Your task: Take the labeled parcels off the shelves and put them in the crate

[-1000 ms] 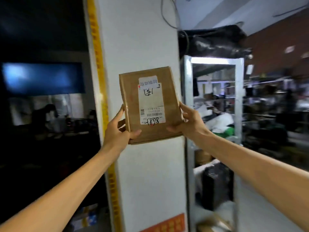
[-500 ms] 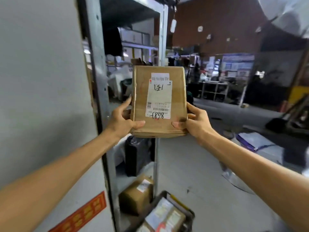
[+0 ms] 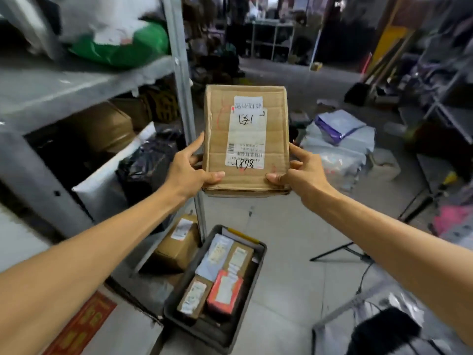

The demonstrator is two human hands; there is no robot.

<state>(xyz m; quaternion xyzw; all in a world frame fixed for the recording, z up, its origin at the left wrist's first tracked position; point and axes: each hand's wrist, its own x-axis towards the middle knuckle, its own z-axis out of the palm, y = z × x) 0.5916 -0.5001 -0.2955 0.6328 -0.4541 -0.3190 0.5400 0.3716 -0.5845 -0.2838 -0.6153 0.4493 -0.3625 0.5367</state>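
Shelving [image 3: 76,83]: grey metal rack at the left, with bags [image 3: 120,44] and brown boxes [image 3: 102,126] on its levels.
Left hand [image 3: 188,172]: grasping the parcel's lower left corner, thumb on the labelled face, fingers behind.
Crate [image 3: 202,331]: dark, on the floor just beside the rack, almost below the parcel; labelled boxes [image 3: 225,290] lie inside.
Parcel [image 3: 247,139]: flat brown carton held up in the air, labelled face toward the camera.
Parcel handling: likely light and stiff. The creased cardboard should not slip, and it is best held by its two side edges.
Right hand [image 3: 302,172]: grasping the lower right corner, thumb in front.
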